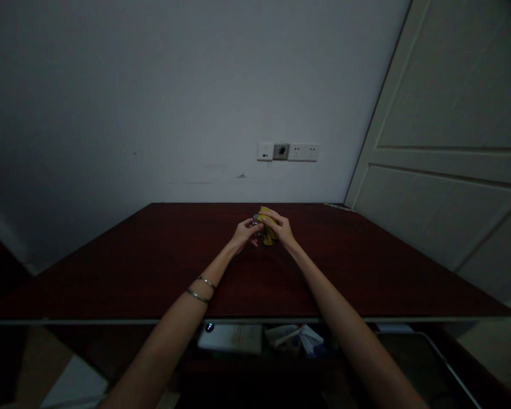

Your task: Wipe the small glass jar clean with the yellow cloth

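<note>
Above the dark red tabletop (153,255), both hands meet near the middle. My right hand (281,226) is closed on a yellow cloth (269,237), part of which hangs below the fingers. Pinched in my left hand (242,234) is a small, shiny greyish object (256,218), pressed against the cloth. Its kind is hard to make out, since fingers and cloth cover most of it. Two metal bangles (198,295) circle the left forearm.
Behind the table stands a pale wall with a row of sockets (298,152). A panelled white door (447,170) borders the right side. Under the tabletop's front edge, an open shelf holds a white box (234,339) and crumpled white packets (309,339).
</note>
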Motion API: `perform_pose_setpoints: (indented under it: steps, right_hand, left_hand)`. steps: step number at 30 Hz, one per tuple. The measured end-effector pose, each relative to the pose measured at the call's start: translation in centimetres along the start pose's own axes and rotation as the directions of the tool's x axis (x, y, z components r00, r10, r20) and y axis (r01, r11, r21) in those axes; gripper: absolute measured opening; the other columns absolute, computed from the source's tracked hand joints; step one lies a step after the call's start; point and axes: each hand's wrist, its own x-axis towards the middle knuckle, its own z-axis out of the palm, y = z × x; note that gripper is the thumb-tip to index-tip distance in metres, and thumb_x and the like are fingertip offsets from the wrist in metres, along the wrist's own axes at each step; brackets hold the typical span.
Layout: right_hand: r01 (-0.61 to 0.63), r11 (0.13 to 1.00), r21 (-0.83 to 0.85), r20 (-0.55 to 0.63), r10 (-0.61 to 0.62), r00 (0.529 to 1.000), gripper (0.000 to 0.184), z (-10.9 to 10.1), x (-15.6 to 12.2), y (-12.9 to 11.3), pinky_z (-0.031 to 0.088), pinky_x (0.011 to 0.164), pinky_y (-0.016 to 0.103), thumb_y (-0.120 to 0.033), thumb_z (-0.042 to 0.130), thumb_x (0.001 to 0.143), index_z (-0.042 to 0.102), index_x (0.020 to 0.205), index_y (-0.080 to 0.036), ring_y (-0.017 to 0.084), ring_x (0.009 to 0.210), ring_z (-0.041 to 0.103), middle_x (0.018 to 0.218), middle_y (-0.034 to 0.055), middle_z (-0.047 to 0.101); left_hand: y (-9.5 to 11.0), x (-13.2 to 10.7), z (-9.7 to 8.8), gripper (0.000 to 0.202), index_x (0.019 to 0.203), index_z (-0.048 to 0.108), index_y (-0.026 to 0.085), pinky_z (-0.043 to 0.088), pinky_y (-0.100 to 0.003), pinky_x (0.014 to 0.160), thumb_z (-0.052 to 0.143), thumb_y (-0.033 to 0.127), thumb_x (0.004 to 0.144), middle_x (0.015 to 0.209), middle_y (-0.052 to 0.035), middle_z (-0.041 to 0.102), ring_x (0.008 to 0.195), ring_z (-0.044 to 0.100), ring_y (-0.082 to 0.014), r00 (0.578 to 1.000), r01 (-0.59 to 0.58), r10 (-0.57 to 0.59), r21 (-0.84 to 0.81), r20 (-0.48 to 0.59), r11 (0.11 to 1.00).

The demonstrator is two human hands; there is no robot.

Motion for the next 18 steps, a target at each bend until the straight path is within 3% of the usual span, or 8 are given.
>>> perform_pose_setpoints:
  steps: [5,11,14,18]
  right_hand:
    - [0.029,0.998,-0.047,-0.019,-0.030,0.999,0.025,0.34,-0.12,-0.50,0.035,0.096,0.033,-0.037,0.058,0.073,0.067,0.092,-0.024,0.020,0.109,0.050,0.113,0.0038,0.059]
    - [-0.115,0.993,0.011,-0.139,0.115,0.984,0.034,0.28,0.14,0.14,0.040,0.090,0.034,-0.040,0.056,0.072,0.065,0.096,-0.019,0.021,0.098,0.056,0.102,0.0057,0.064]
    - [-0.219,0.972,0.090,-0.085,0.227,0.970,0.038,0.06,0.40,0.23,0.042,0.087,0.034,-0.040,0.055,0.071,0.063,0.101,-0.018,0.021,0.095,0.057,0.103,0.0060,0.064]
    - [-0.353,0.919,0.178,0.134,0.333,0.933,0.053,-0.60,0.52,0.05,0.042,0.087,0.033,-0.030,0.057,0.066,0.051,0.118,-0.022,0.021,0.097,0.056,0.112,0.0025,0.059]
  left_hand:
    - [-0.03,0.02,-0.16,0.059,0.109,0.049,0.013,0.045,-0.020,0.035,0.067,0.044,0.062,0.067,-0.0002,0.057,0.039,0.050,-0.0063,1.000,-0.021,0.021,0.006,-0.007,1.000]
    - [0.26,-0.05,0.03,0.062,0.109,0.050,0.011,0.045,-0.021,0.036,0.070,0.041,0.059,0.066,-0.0008,0.058,0.039,0.051,-0.0072,0.999,-0.006,0.002,0.074,0.052,0.997]
    - [0.12,0.04,-0.07,0.061,0.107,0.050,0.010,0.045,-0.021,0.035,0.069,0.043,0.059,0.064,-0.0008,0.058,0.038,0.050,-0.0074,1.000,0.003,-0.005,0.092,0.023,0.996]
    - [-0.06,0.21,-0.39,0.054,0.099,0.053,0.010,0.044,-0.021,0.033,0.063,0.050,0.063,0.061,-0.0005,0.056,0.035,0.047,-0.0065,0.997,0.059,-0.054,0.092,-0.051,0.994]
